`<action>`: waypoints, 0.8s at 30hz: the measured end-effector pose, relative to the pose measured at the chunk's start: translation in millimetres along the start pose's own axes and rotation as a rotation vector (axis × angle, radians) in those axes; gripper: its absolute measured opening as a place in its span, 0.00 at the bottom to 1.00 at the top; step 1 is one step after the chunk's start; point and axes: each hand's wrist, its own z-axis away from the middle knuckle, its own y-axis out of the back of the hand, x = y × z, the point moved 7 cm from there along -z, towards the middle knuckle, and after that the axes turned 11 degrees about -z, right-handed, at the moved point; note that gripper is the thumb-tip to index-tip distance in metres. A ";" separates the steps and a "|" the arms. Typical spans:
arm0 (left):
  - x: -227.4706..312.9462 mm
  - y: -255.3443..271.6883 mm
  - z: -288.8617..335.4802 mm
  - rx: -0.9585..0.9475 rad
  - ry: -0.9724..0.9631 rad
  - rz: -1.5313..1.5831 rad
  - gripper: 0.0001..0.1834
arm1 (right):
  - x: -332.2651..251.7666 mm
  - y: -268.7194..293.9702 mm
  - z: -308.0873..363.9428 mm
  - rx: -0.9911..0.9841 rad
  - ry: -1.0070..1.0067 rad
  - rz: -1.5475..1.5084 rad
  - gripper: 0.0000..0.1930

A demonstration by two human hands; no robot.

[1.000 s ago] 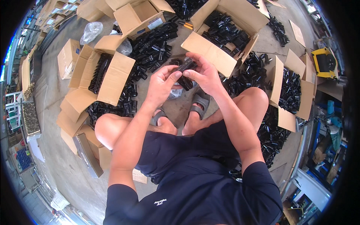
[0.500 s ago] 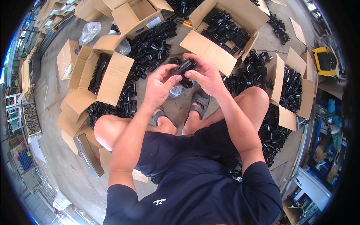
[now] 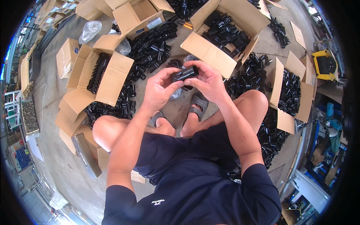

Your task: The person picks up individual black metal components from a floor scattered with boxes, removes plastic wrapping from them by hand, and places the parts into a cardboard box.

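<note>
Between my two hands, above my feet, is a glossy black tubular part point(image 3: 186, 74) with a round open end toward the right. My left hand point(image 3: 160, 87) pinches its left side between thumb and fingers. On its right side, my right hand point(image 3: 208, 80) grips it near the open end, thumb below and fingers above. Part of it is hidden by my fingers. Beyond my hands lies a heap of similar black parts point(image 3: 155, 52) on the floor, and a crumpled clear plastic bag point(image 3: 175, 93) shows just below the held part.
An open cardboard box point(image 3: 210, 50) with black parts stands ahead; another point(image 3: 114, 77) is at my left, a third point(image 3: 276, 84) at my right. Loose black parts point(image 3: 272, 138) are piled beside my right knee. A yellow-framed object point(image 3: 324, 65) stands far right.
The black part has been turned in my hands, so its round end now faces right. Both hands have stayed in nearly the same place.
</note>
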 end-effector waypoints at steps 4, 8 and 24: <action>2.5 -5.0 -0.3 -0.031 0.027 0.006 0.19 | 2.7 4.2 3.3 0.002 -0.004 0.047 0.24; 1.0 -4.0 0.7 -0.034 0.031 -0.059 0.20 | 8.1 4.2 4.3 0.026 -0.011 -0.012 0.23; -58.7 133.7 28.9 0.553 0.090 -0.104 0.16 | 186.8 12.8 -56.2 -0.137 -0.135 1.191 0.10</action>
